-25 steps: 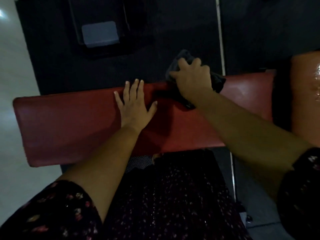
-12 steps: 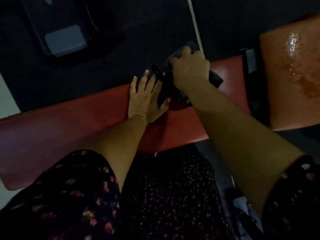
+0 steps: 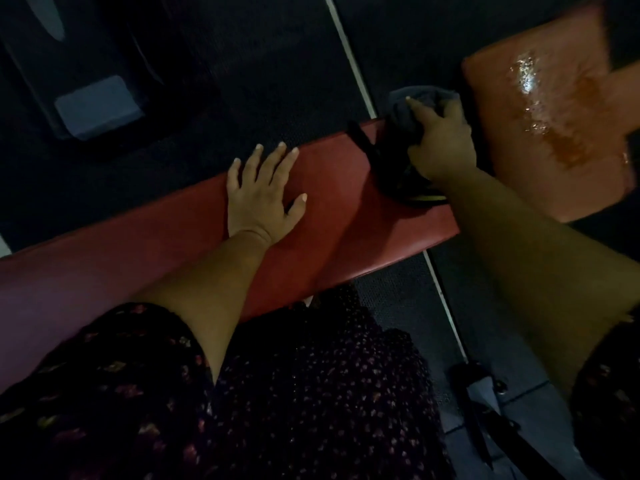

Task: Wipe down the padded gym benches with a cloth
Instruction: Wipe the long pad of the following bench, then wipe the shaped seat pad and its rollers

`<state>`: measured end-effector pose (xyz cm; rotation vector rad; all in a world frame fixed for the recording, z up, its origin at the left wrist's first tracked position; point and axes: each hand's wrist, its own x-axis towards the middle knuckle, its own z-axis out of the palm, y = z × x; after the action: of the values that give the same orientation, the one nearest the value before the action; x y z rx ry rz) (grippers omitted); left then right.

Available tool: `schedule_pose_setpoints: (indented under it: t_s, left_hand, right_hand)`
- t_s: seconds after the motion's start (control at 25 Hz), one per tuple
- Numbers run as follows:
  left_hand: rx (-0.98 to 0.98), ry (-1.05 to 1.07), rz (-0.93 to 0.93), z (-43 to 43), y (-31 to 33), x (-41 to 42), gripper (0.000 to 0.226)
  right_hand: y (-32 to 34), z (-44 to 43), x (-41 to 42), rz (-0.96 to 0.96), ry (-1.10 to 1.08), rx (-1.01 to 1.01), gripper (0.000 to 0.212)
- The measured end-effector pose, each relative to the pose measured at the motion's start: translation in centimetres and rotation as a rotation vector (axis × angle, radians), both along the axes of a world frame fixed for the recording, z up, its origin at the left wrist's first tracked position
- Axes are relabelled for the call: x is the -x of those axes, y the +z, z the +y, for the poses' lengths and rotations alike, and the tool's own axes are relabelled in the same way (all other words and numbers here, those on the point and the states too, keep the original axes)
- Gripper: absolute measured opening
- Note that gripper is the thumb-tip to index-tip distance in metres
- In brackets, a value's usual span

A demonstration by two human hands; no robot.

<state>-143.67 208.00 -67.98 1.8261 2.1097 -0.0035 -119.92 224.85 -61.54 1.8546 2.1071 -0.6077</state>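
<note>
A long red padded bench [image 3: 145, 251] runs from the lower left to the right of middle. My left hand [image 3: 261, 195] lies flat on its pad with fingers spread. At the bench's right end my right hand [image 3: 441, 143] grips a dark grey cloth [image 3: 403, 133], bunched against the pad's far edge. Part of the cloth hangs over that edge. Beyond a narrow gap to the right sits an orange-red pad [image 3: 547, 126] with a wet, shiny streak down its middle.
Dark rubber flooring [image 3: 242, 71] with a white line [image 3: 349, 46] lies behind the bench. A black machine base with a grey block [image 3: 97, 107] stands at the upper left. A dark bag with straps [image 3: 485, 403] lies on the floor at the lower right.
My right hand has slid the cloth rightward along the bench to its right end. My left hand now lies apart from the cloth. The view has shifted right.
</note>
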Motion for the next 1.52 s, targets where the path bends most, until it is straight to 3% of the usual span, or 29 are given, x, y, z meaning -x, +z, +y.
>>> schedule_pose_setpoints:
  t_s: [0.08, 0.32, 0.52, 0.72, 0.84, 1.04, 1.2, 1.52]
  left_hand:
    - [0.035, 0.003, -0.007, 0.0, 0.5, 0.1, 0.072]
    - [0.187, -0.019, -0.263, 0.4, 3.5, 1.7, 0.076]
    - [0.24, -0.173, -0.255, -2.8, 10.9, 7.2, 0.078]
    - [0.229, -0.137, -0.223, -4.3, 21.5, 12.5, 0.075]
    - [0.145, -0.127, -0.21, -6.8, 27.5, 14.7, 0.058]
    - [0.23, -0.142, -0.133, -11.4, 34.3, 17.1, 0.067]
    - [0.11, -0.169, -0.115, -12.0, 41.3, 17.4, 0.067]
    - [-0.088, -0.265, -0.054, -10.6, 52.4, 16.1, 0.066]
  right_hand:
    - [0.3, -0.4, -1.2, 0.06, 0.055, 0.038, 0.073]
    - [0.9, -5.5, 0.7, -0.078, -0.05, -0.029, 0.068]
    - [6.1, -9.3, 5.4, -0.087, 0.187, 0.269, 0.062]
    - [16.8, -13.8, 12.0, 0.147, 0.285, 0.122, 0.057]
    - [22.5, -16.7, 13.6, 0.247, 0.357, 0.101, 0.062]
    - [31.6, -20.4, 13.5, 0.007, 0.488, 0.129, 0.066]
    - [37.5, -22.2, 13.6, -0.178, 0.53, 0.013, 0.056]
    - [48.0, -23.5, 8.9, -0.104, 0.331, -0.261, 0.069]
